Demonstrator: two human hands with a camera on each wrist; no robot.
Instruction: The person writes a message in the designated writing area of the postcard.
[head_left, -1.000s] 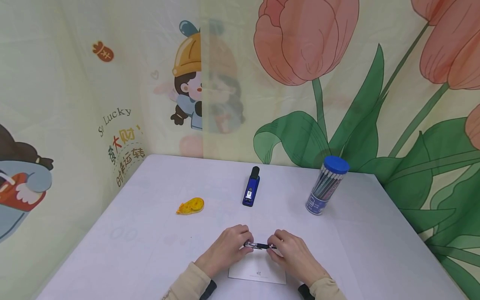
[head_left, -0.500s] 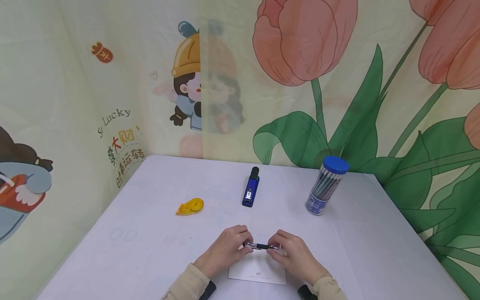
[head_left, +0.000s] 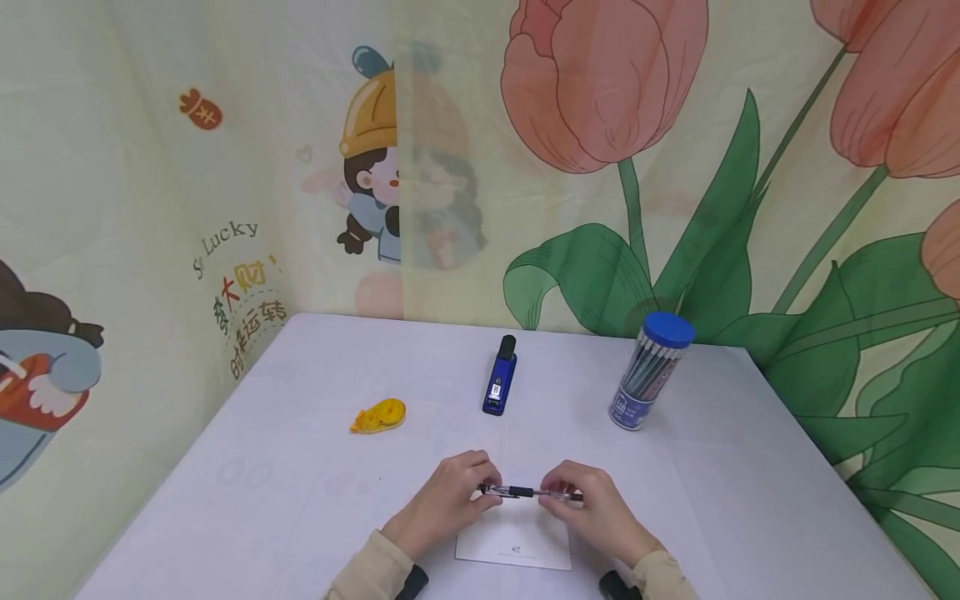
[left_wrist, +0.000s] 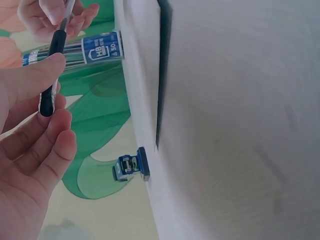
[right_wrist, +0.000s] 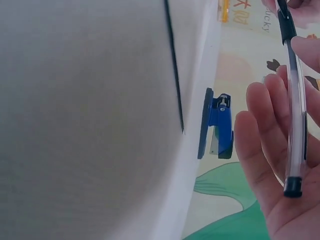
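A clear-barrelled pen (head_left: 519, 492) with a black grip lies level between my two hands, above a white notebook-like rectangle (head_left: 513, 543). My left hand (head_left: 447, 497) pinches its left end, where the left wrist view shows a black cap with a clip (left_wrist: 46, 102) between thumb and fingers. On the right, my right hand (head_left: 596, 506) pinches the clear barrel between thumb and fingers. The right wrist view shows the barrel's black end plug (right_wrist: 293, 187) beyond those fingertips, over the palm. Part of the pen is hidden behind the left fingers.
A blue stapler (head_left: 499, 377) lies beyond the hands on the white-covered table (head_left: 300, 500). To its left is a yellow correction tape (head_left: 378, 415). A blue-lidded tub of pencils (head_left: 649, 372) stands at the right back, before a patterned curtain (head_left: 465, 167).
My right hand has shifted slightly right, and more of the clear barrel and its black end now show past its fingers. The left hand has moved a little left, still holding the capped end.
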